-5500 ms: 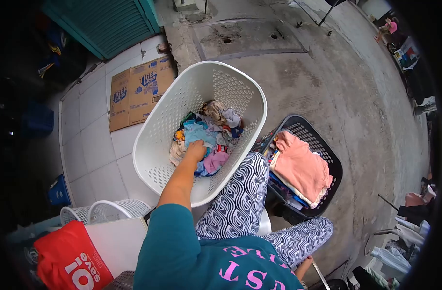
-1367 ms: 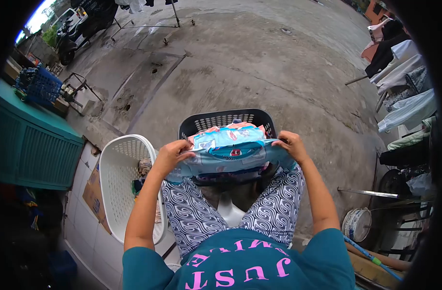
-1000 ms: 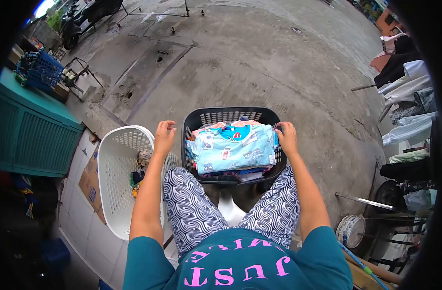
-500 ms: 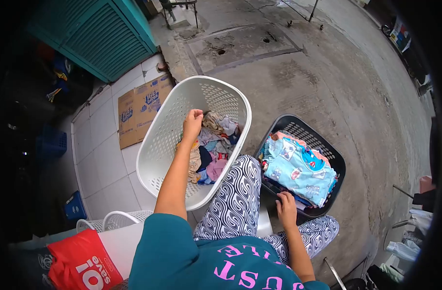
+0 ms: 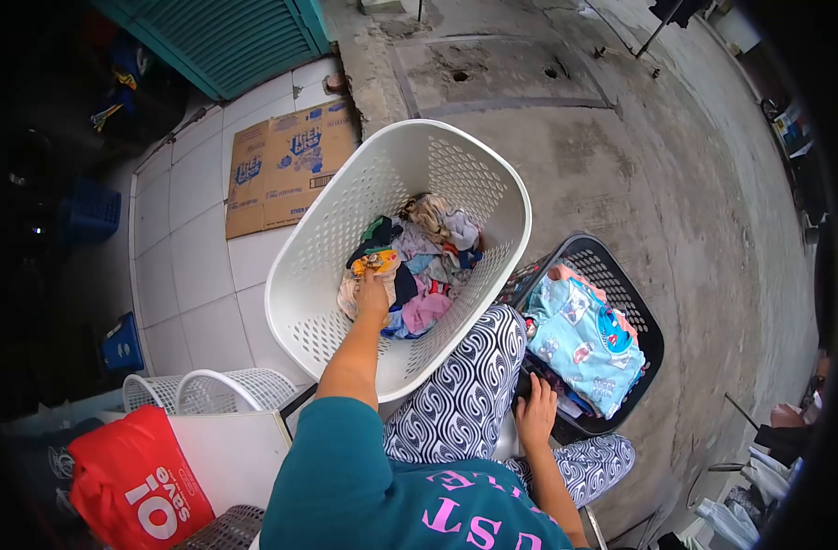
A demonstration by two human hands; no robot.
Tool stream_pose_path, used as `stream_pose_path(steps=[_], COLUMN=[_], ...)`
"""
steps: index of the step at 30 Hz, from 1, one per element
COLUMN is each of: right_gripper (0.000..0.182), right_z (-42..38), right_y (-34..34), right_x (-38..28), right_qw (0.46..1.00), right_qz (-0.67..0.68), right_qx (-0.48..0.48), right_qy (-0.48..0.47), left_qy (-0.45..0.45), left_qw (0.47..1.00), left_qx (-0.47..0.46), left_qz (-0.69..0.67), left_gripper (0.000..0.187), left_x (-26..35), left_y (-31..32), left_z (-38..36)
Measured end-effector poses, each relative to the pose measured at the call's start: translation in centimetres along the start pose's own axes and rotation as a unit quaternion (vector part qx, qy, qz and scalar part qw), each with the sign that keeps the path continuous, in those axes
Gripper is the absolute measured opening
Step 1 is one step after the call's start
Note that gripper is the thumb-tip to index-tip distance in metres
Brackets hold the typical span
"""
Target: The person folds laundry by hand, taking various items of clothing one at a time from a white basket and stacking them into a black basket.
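Observation:
A tall white perforated basket [image 5: 318, 321] holds a loose heap of crumpled clothes [image 5: 428, 257]. My left hand [image 5: 373, 291] reaches down inside it, with its fingers on a yellow printed cloth [image 5: 375, 261] at the heap's left side; whether they grip it is hard to tell. My right hand [image 5: 536, 411] rests at the near left edge of a black basket [image 5: 652, 339], its fingers apart and holding nothing. Light blue printed clothes [image 5: 584, 339] lie flat in a stack in the black basket.
Flattened cardboard [image 5: 286, 165] lies on white tiles behind the white basket. A red bag [image 5: 139, 477] and white baskets [image 5: 235, 390] stand at the lower left. A teal louvered door [image 5: 226, 41] is at the upper left. Clothes hang at the lower right.
My left hand has moved down from above the white basket's clothes onto the yellow cloth. My right hand stays by the black basket. The view has shifted, with both baskets now further right.

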State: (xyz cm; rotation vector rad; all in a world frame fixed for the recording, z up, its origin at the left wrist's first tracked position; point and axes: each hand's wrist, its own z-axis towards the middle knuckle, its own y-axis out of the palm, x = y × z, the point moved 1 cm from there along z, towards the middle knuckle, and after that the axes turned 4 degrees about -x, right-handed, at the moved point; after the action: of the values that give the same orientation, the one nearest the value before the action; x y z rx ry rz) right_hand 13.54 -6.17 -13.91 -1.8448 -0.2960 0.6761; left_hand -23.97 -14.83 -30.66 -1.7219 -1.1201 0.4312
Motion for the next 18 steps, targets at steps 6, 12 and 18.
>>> stream_pose_path(steps=[6, 12, 18], right_gripper=[0.028, 0.022, 0.038], right_z=[0.8, 3.4, 7.3], right_y=[-0.2, -5.9, -17.6], right_x=[2.0, -0.5, -7.7], right_qw=[0.95, 0.925, 0.884], right_qz=[0.299, 0.339, 0.377], right_qx=[0.046, 0.159, 0.135], right_qy=[0.074, -0.063, -0.242], left_qy=[0.025, 0.249, 0.441], left_qw=[0.997, 0.907, 0.801], left_qx=[0.047, -0.031, -0.213], left_qz=[-0.062, -0.338, -0.344], left_gripper=[0.022, 0.02, 0.017], left_x=[1.2, 6.2, 16.4], left_y=[-7.0, -16.3, -27.8], left_z=[0.2, -2.6, -14.3])
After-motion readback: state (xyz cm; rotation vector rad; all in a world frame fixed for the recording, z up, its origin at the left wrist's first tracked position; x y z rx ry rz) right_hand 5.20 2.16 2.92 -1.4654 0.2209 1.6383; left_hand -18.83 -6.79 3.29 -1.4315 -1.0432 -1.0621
